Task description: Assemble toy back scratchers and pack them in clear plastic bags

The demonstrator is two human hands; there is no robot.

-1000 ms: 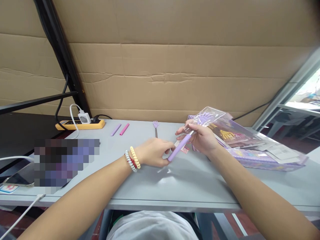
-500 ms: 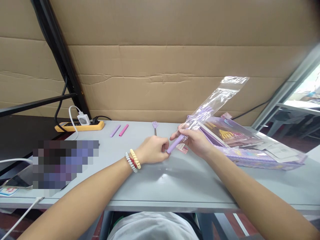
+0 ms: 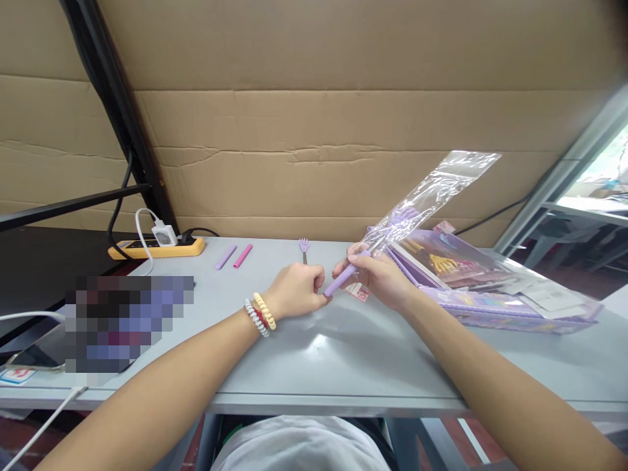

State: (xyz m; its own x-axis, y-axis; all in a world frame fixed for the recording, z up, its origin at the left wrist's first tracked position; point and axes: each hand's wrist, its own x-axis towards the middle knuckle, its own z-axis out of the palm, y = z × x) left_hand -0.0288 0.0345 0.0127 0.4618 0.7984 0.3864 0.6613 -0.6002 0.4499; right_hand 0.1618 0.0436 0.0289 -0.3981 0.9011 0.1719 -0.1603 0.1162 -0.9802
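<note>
From my end, I see the right hand (image 3: 385, 278) closed around the purple back scratcher (image 3: 341, 280), gripping it where handle meets shaft. The left hand (image 3: 297, 291) has its fingers curled in, with a fingertip at the handle's near left end; I can't tell whether it pinches or only touches. The handle is bare, while the finger-shaped head, pointing far and right, sits inside a clear wrapper (image 3: 441, 183) whose empty end sticks up past it. I judge that it is only partly unwrapped.

Just under the right hand, a red-and-white label (image 3: 358, 292) lies on the grey table (image 3: 275, 366). Beyond the left hand is a second scratcher (image 3: 304, 246), its shaft partly hidden from me. To the right I have a see-through lilac box (image 3: 510, 319) with a yellow scratcher (image 3: 444, 263) inside. Far left lie a purple tube (image 3: 226, 257) and a pink tube (image 3: 243, 256), side by side but apart, then a yellow power strip (image 3: 157, 251) with a white plug (image 3: 165, 233).
</note>
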